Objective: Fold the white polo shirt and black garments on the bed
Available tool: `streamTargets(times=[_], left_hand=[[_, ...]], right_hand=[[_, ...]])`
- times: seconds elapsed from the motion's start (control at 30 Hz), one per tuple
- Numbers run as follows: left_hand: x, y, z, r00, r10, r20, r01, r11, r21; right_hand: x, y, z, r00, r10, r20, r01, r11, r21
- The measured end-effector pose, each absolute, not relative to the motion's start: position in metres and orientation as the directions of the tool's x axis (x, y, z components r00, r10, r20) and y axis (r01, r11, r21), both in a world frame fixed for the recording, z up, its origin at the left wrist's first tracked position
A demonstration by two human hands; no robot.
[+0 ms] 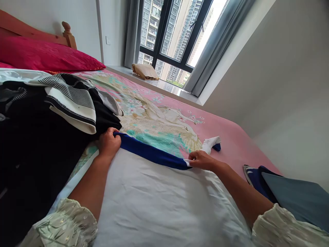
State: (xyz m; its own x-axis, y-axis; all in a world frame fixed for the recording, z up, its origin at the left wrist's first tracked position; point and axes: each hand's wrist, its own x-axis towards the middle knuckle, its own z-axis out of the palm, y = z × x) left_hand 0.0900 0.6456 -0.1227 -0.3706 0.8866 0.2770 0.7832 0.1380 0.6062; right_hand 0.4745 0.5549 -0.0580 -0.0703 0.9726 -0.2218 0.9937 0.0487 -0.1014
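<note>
A white garment (154, 199) with a blue band (151, 152) along its far edge lies spread on the bed in front of me. My left hand (109, 142) is closed around the left end of the blue band. My right hand (202, 160) pinches the band's right end, fingers pressed together. Just beyond the right hand a white sleeve with a blue cuff (211, 143) sticks out on the sheet.
A pile of black and striped clothes (51, 113) lies at my left. The pink patterned sheet (231, 133) covers the bed, with a red pillow (46, 55) at the headboard. Folded blue clothes (282, 192) sit at right. A brown bag (145, 71) rests on the window sill.
</note>
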Motion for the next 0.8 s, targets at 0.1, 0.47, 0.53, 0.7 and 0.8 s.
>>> streamTargets(times=[0.1, 0.47, 0.53, 0.7, 0.8], left_hand=[[0.089, 0.647, -0.123, -0.427, 0.855, 0.294, 0.715, 0.120, 0.689], [0.086, 0.649, -0.134, -0.453, 0.838, 0.306, 0.691, 0.113, 0.714], [0.090, 0.646, -0.129, -0.472, 0.792, 0.387, 0.711, 0.083, 0.698], [0.105, 0.622, -0.094, -0.192, 0.889, 0.416, 0.768, -0.127, 0.627], [0.105, 0.612, -0.079, 0.358, 0.933, -0.025, 0.726, -0.262, 0.636]], right_hand=[[0.470, 0.556, -0.057, -0.018, 0.999, -0.035, 1.000, 0.017, -0.013], [0.437, 0.583, -0.104, 0.081, 0.954, 0.288, 0.988, -0.115, 0.102], [0.426, 0.570, -0.100, 0.033, 0.917, 0.398, 0.998, -0.052, 0.037], [0.390, 0.494, -0.101, -0.328, 0.873, 0.360, 0.891, 0.413, -0.189], [0.401, 0.457, -0.119, -0.407, 0.904, 0.131, 0.886, 0.426, -0.185]])
